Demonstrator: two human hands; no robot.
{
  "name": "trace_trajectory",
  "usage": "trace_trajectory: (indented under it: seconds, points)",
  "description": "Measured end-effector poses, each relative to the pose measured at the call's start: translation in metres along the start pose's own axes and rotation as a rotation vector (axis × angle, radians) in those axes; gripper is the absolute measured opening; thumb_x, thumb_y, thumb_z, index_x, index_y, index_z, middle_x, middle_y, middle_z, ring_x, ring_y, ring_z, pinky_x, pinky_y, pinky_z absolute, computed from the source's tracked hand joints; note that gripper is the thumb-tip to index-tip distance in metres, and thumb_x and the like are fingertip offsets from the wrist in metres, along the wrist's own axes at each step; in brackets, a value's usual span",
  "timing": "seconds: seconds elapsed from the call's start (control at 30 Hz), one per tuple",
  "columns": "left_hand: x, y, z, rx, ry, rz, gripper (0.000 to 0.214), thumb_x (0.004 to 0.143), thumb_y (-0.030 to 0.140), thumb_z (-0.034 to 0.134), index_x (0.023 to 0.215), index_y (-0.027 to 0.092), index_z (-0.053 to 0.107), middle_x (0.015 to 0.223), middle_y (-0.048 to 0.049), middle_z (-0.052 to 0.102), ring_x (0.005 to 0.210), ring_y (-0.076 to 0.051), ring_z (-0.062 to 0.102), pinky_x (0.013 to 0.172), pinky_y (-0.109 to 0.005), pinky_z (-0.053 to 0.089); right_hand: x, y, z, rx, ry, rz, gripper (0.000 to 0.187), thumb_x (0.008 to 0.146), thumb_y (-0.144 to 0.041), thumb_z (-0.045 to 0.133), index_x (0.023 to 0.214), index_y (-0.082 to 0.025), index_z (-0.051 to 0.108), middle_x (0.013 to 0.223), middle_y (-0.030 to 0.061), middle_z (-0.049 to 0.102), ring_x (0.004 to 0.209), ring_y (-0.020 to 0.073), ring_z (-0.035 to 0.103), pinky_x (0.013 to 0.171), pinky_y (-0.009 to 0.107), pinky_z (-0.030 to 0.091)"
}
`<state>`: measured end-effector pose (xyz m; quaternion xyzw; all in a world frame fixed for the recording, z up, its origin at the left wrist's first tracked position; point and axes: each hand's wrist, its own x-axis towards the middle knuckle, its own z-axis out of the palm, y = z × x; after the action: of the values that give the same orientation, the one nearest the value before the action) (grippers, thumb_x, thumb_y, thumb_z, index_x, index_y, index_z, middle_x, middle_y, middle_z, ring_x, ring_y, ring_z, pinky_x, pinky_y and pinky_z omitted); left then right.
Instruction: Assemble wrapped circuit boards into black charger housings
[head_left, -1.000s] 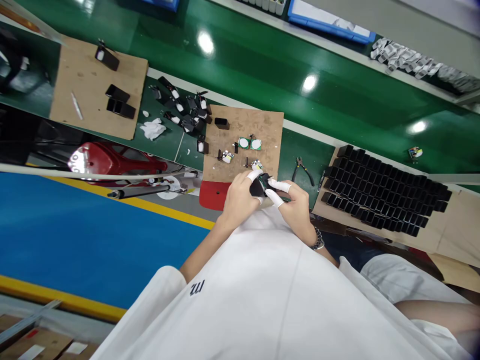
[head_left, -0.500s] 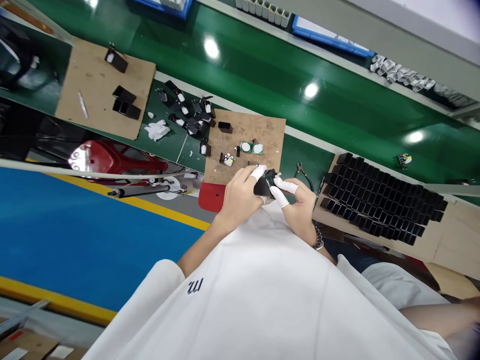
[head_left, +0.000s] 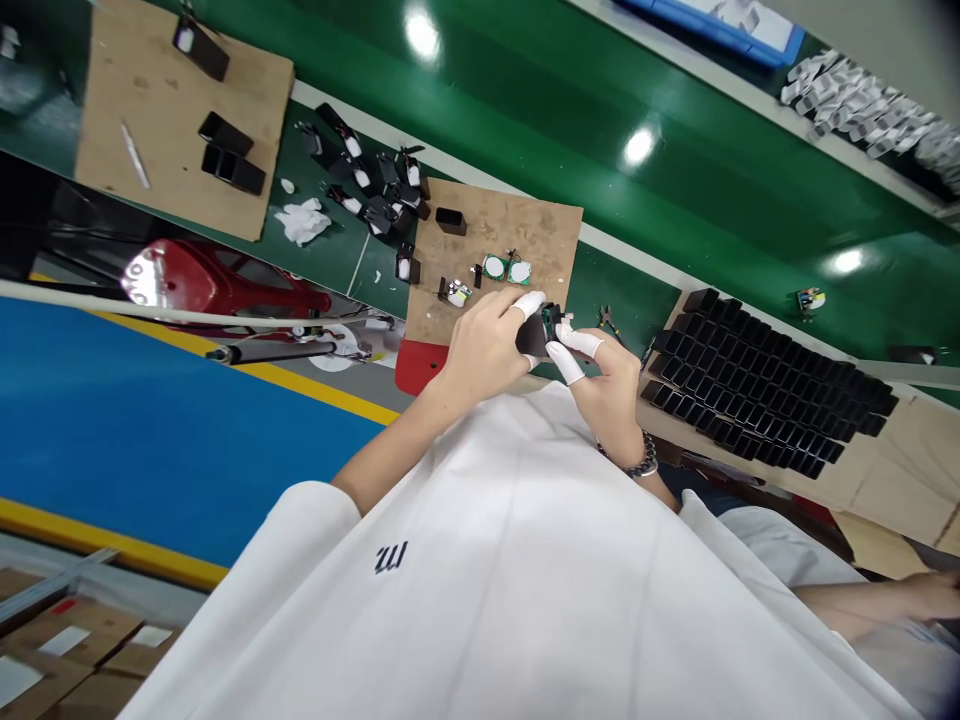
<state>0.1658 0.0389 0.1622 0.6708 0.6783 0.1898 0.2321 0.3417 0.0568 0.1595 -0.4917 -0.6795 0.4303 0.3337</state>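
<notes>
Both my hands meet over the near edge of a brown work board (head_left: pixel 525 235). My left hand (head_left: pixel 484 345) is closed round a small black housing (head_left: pixel 534 335) with a green circuit part showing at its top. My right hand (head_left: pixel 607 385), wearing white finger cots and a bead bracelet, pinches the same housing from the right side. Two round white-and-green boards (head_left: pixel 504 268) and a small wired part (head_left: pixel 455 292) lie on the board just beyond my fingers.
A tray of several black housings (head_left: pixel 765 385) sits at the right. Pliers (head_left: pixel 609 322) lie beside my right hand. More black parts (head_left: pixel 375 195) are piled left of the board, by a white cloth (head_left: pixel 301 222). A second board (head_left: pixel 172 110) holds black boxes. A green belt (head_left: pixel 600 90) runs behind.
Both hands have lifted the black housing slightly up and away toward the board. The view has tilted, so the bench shifted in the frame.
</notes>
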Motion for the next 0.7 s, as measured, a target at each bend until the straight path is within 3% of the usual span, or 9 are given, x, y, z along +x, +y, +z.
trace_trajectory:
  seconds: [0.17,0.27,0.37,0.43,0.5,0.6,0.7]
  points:
    - [0.012,-0.005,0.014,0.011,-0.093,-0.053,0.056,0.077,0.008,0.068,0.133,0.010,0.066,0.139,-0.0198,0.067,0.122,-0.034,0.066,0.104,-0.045,0.052,0.000,0.020,0.011,-0.031,0.032,0.067,0.025,0.095,-0.045,0.069,0.103,-0.023,0.080,0.100,0.0096,0.077,0.094,0.0276,0.073,0.091,0.047,0.062]
    - [0.022,-0.010,0.029,-0.010,-0.118,-0.105,0.057,0.075,0.010,0.069,0.132,0.009,0.066,0.136,-0.0205,0.068,0.123,-0.037,0.065,0.103,-0.047,0.052,0.004,0.042,0.024,0.087,0.059,0.107,0.026,0.093,-0.045,0.071,0.107,-0.023,0.078,0.107,0.0086,0.076,0.103,0.0270,0.073,0.095,0.044,0.062]
    - [0.034,-0.017,0.053,-0.084,-0.116,-0.174,0.049,0.077,0.013,0.068,0.126,0.013,0.069,0.123,-0.0170,0.072,0.117,-0.035,0.068,0.100,-0.045,0.054,0.014,0.077,0.042,0.240,0.070,0.162,0.042,0.086,-0.054,0.077,0.113,-0.022,0.071,0.115,0.0084,0.075,0.111,0.0258,0.072,0.100,0.041,0.061]
    - [0.040,-0.026,0.069,-0.148,-0.155,-0.227,0.046,0.077,0.017,0.071,0.123,0.013,0.070,0.118,-0.0158,0.073,0.114,-0.034,0.070,0.101,-0.044,0.054,0.025,0.107,0.052,0.212,0.024,0.169,0.047,0.084,-0.056,0.077,0.112,-0.020,0.069,0.112,0.0081,0.075,0.107,0.0247,0.073,0.099,0.040,0.061]
    - [0.040,-0.040,0.078,-0.195,-0.196,-0.265,0.055,0.076,0.024,0.077,0.129,0.011,0.068,0.121,-0.0170,0.071,0.113,-0.034,0.070,0.101,-0.044,0.055,0.040,0.137,0.059,0.101,-0.057,0.143,0.043,0.086,-0.052,0.075,0.111,-0.018,0.069,0.109,0.0091,0.076,0.103,0.0247,0.074,0.098,0.040,0.061]
    - [0.024,-0.069,0.074,-0.288,-0.120,-0.338,0.068,0.080,0.032,0.075,0.142,0.008,0.059,0.143,-0.0201,0.061,0.111,-0.028,0.070,0.105,-0.042,0.055,0.063,0.182,0.067,-0.169,-0.078,0.086,0.032,0.094,-0.039,0.068,0.117,-0.017,0.072,0.123,0.0149,0.074,0.117,0.0267,0.070,0.108,0.043,0.056]
    - [-0.010,-0.102,0.052,-0.406,0.033,-0.517,0.061,0.086,0.035,0.066,0.142,0.012,0.060,0.149,-0.0176,0.058,0.107,-0.024,0.071,0.107,-0.042,0.055,0.077,0.220,0.079,-0.340,-0.099,0.094,0.029,0.097,-0.026,0.060,0.121,-0.015,0.072,0.135,0.0200,0.068,0.132,0.0279,0.062,0.117,0.045,0.048]
